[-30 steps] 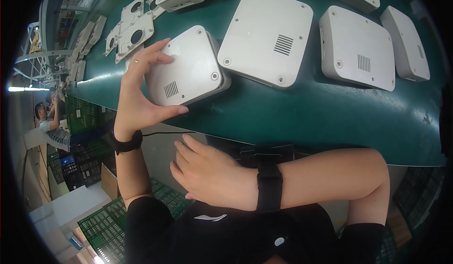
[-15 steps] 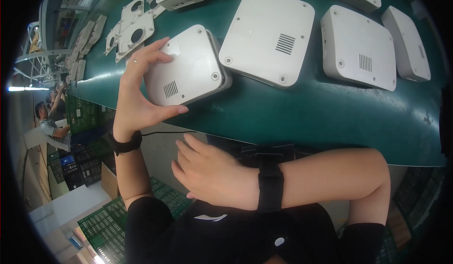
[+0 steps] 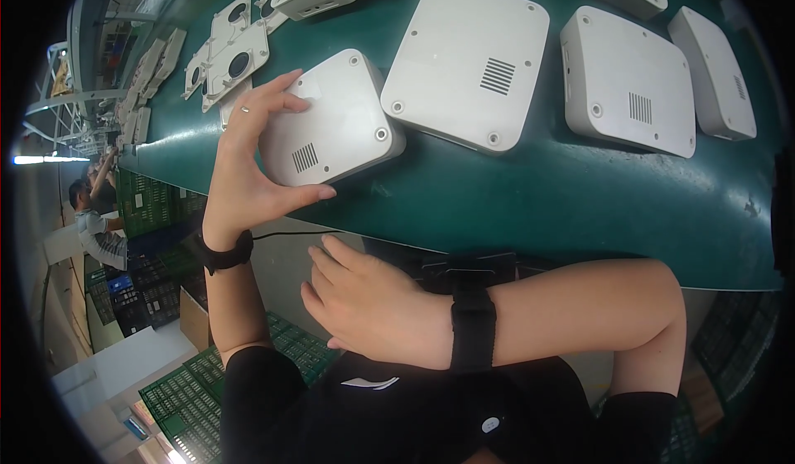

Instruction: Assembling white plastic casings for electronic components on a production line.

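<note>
My left hand [image 3: 252, 166] curves around the left side of a white plastic device housing [image 3: 335, 124] on the green bench. Its fingertips rest on the far edge of the top, and the thumb stretches along the near edge. The housing has rounded corners, screw holes and a vent grille, and its top sits flush on the part beneath. My right hand [image 3: 373, 306] holds nothing; it hovers in front of my body, just off the bench edge, with fingers loosely extended and slightly apart. Beside the held housing, almost touching it, lies a larger-looking white housing [image 3: 464, 58].
More white housings [image 3: 633, 91] stand on the green bench [image 3: 497, 207] to the right and along the back. White plates with round black parts [image 3: 240, 65] lie at the far left. Green crates [image 3: 186, 389] are below, left of me. A person [image 3: 99, 224] works farther off.
The gap along the right side of the housing under my left hand has closed, its top now level. My left hand has shifted slightly right. My right hand has stayed put.
</note>
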### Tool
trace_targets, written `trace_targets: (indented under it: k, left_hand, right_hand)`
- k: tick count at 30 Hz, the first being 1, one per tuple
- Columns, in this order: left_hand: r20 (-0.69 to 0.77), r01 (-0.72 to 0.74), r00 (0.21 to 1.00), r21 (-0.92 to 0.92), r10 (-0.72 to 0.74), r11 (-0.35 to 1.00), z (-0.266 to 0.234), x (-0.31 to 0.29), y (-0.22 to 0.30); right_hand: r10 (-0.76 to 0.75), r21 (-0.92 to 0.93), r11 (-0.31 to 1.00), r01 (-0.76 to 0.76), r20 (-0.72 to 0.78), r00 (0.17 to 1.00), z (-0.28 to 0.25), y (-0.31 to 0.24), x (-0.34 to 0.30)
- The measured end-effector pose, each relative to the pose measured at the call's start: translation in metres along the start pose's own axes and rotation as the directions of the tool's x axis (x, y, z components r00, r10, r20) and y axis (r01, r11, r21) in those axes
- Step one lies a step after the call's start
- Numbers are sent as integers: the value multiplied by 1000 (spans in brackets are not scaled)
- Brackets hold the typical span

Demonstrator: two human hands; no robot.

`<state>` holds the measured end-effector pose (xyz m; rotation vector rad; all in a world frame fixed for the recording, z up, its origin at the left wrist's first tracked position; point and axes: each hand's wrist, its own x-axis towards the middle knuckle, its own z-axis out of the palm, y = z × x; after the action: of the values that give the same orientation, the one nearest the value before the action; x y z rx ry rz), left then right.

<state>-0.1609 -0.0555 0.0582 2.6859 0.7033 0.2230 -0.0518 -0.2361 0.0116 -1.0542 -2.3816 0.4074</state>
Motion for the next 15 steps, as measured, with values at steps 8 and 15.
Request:
trace_targets:
  k: [8,15]
  left_hand:
    - [-14,34,999,83,-33,996,6,0,14]
    - [-12,-107,994,210,112,972,-5,6,16]
  right_hand:
    - [-7,-11,1000,7,1,1000,1,2,-1]
    - [-17,12,1000,17,-56,998,-9,5,4]
